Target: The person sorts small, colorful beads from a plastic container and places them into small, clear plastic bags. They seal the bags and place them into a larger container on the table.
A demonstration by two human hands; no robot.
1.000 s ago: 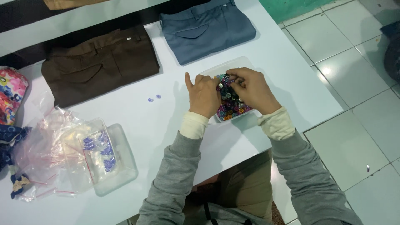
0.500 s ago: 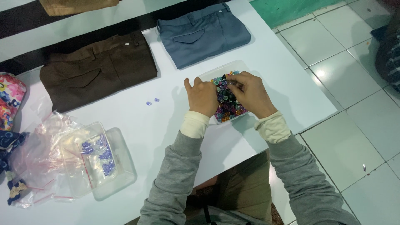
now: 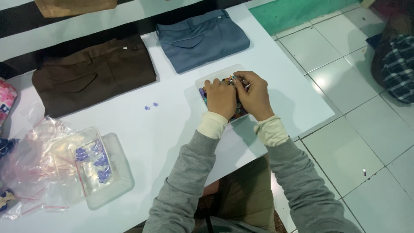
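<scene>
Buttons (image 3: 206,92) of many colours filled a small clear tray (image 3: 215,74) on the white table (image 3: 172,129), and both hands were down in it. Nearest the seated person, grey sleeves with cream cuffs led up to the tray. The left hand (image 3: 221,98) lay curled over the buttons, though I could not tell whether it held any. The right hand (image 3: 254,95) had its fingertips (image 3: 238,80) pinched together on something small at the tray's far side. Off to the left sat a clear lidded box (image 3: 113,172) with bags of purple buttons, and two loose purple buttons (image 3: 151,106) lay between. Farther back were folded brown trousers (image 3: 92,75) and blue-grey trousers (image 3: 202,39).
</scene>
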